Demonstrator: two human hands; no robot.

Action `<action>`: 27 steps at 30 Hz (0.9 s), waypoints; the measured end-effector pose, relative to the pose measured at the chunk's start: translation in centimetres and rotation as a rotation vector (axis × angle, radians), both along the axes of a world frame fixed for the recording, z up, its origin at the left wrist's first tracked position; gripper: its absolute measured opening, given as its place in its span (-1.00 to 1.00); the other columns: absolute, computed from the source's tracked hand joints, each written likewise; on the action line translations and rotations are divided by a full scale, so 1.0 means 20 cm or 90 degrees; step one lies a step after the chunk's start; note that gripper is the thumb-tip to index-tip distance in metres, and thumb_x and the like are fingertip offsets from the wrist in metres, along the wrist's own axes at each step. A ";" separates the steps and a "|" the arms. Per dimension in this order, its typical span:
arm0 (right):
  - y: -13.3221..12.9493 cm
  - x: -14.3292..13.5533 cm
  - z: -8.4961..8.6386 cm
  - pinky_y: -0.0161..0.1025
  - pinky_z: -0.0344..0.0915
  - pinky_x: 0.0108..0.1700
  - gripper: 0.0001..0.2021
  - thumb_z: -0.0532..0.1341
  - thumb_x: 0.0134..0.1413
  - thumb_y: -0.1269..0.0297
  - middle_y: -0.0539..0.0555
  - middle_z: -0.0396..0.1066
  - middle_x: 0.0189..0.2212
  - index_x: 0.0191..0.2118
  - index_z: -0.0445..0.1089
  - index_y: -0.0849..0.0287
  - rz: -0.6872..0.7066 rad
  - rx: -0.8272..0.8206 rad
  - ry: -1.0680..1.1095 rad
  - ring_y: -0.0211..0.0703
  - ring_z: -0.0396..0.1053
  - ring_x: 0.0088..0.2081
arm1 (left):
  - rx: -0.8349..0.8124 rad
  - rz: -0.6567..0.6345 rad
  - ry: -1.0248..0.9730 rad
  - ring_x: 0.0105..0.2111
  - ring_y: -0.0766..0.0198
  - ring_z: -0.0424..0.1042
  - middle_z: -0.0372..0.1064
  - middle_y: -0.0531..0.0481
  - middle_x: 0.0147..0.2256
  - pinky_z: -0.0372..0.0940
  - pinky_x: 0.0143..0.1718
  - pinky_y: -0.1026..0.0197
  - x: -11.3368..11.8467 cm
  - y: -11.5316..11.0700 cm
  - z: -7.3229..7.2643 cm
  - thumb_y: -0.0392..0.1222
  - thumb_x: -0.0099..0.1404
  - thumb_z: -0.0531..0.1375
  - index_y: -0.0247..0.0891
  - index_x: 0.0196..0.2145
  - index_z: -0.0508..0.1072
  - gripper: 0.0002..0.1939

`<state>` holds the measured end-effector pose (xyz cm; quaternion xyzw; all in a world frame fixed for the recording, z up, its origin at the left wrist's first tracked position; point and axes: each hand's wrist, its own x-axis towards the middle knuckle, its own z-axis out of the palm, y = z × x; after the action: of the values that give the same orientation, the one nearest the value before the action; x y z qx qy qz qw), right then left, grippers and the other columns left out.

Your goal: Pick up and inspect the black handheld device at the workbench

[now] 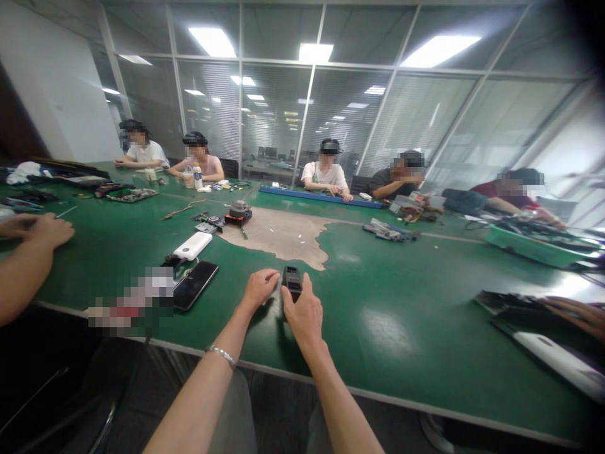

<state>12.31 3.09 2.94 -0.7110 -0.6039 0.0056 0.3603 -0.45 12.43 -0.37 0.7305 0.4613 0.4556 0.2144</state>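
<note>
Glass panels [350,113] stretch right across the back, and in front of them spreads the big green table [406,265]. Five people [328,173] line its far side, and more arms reach in at the left and right edges. Out in the middle lies a ragged brown patch [283,236], with a few small white bits on it. Over on the right, a green basket [524,244] is heaped with dark parts, and a long blue bar [316,195] lies along the far side.

Now to the near edge, and here are the hands! The right hand [305,315] has the black device [292,280] gripped, thumb on one side, fingers on the other, centred over the near part of the table. The left hand [259,289] comes in just beside it, fingers bent, thumb and forefinger close together; whether it touches the device or pinches anything, I can't tell.

Off to the left lies a black phone [196,285], a white power bank [193,246] just beyond it. And smallest, a silvery bracelet [221,355] glints on the left wrist.
</note>
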 end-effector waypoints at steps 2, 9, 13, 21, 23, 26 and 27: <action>0.00 0.01 0.05 -0.14 0.25 -0.07 -0.32 0.06 0.19 0.03 0.38 0.39 -0.01 0.29 -0.02 0.41 -0.001 0.021 0.022 0.10 0.43 -0.06 | 0.003 0.001 0.000 -0.16 0.22 0.50 0.54 -0.05 -0.17 0.34 -0.05 0.22 0.00 0.00 0.00 -0.10 0.30 0.10 -0.20 -0.19 0.57 -0.72; -0.01 0.18 0.15 -0.10 0.26 -0.02 -0.31 0.09 0.15 -0.03 0.26 0.40 0.00 0.28 0.02 0.29 -0.009 0.150 0.093 0.08 0.40 -0.01 | 0.008 0.001 0.002 -0.17 0.24 0.49 0.54 -0.03 -0.18 0.33 -0.06 0.24 0.01 -0.02 0.01 -0.10 0.31 0.09 -0.20 -0.20 0.57 -0.72; -0.02 0.32 0.06 -0.06 0.26 0.00 -0.29 0.10 0.13 -0.02 0.32 0.38 0.02 0.28 0.02 0.34 -0.034 0.145 0.087 0.10 0.38 0.00 | 0.006 0.001 0.006 -0.17 0.23 0.49 0.54 -0.03 -0.18 0.33 -0.06 0.23 0.01 -0.02 0.02 -0.10 0.31 0.09 -0.20 -0.19 0.57 -0.72; -0.06 0.38 -0.14 -0.03 0.26 0.02 -0.29 0.06 0.17 -0.02 0.36 0.34 0.05 0.29 -0.01 0.37 -0.028 0.087 0.077 0.11 0.38 0.02 | 0.000 0.005 0.008 -0.13 0.21 0.49 0.54 -0.05 -0.15 0.33 -0.03 0.21 0.01 -0.02 0.01 -0.09 0.30 0.09 -0.20 -0.19 0.57 -0.71; -0.06 0.37 -0.15 -0.04 0.26 0.03 -0.29 0.06 0.17 -0.02 0.36 0.32 0.08 0.29 -0.02 0.36 -0.019 0.080 0.079 0.10 0.37 0.03 | -0.003 0.007 0.010 -0.13 0.21 0.49 0.53 -0.05 -0.15 0.33 -0.02 0.21 0.02 -0.02 0.01 -0.09 0.30 0.09 -0.20 -0.19 0.57 -0.71; -0.05 0.36 -0.14 -0.04 0.25 0.05 -0.30 0.05 0.18 -0.02 0.36 0.28 0.12 0.30 -0.02 0.36 -0.005 0.082 0.079 0.09 0.35 0.05 | -0.009 0.008 0.014 -0.12 0.20 0.49 0.53 -0.05 -0.15 0.33 -0.01 0.19 0.02 -0.01 0.01 -0.09 0.30 0.09 -0.19 -0.19 0.57 -0.71; -0.05 0.36 -0.14 -0.04 0.24 0.05 -0.30 0.05 0.18 -0.03 0.36 0.26 0.13 0.30 -0.02 0.35 -0.004 0.083 0.077 0.09 0.34 0.06 | -0.010 0.007 0.014 -0.12 0.20 0.49 0.53 -0.05 -0.15 0.33 -0.01 0.19 0.02 -0.01 0.01 -0.09 0.30 0.09 -0.19 -0.19 0.57 -0.71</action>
<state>19.57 2.07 0.07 -0.6861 -0.5782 0.0079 0.4414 -0.07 12.20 -0.14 0.7311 0.4714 0.4451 0.2125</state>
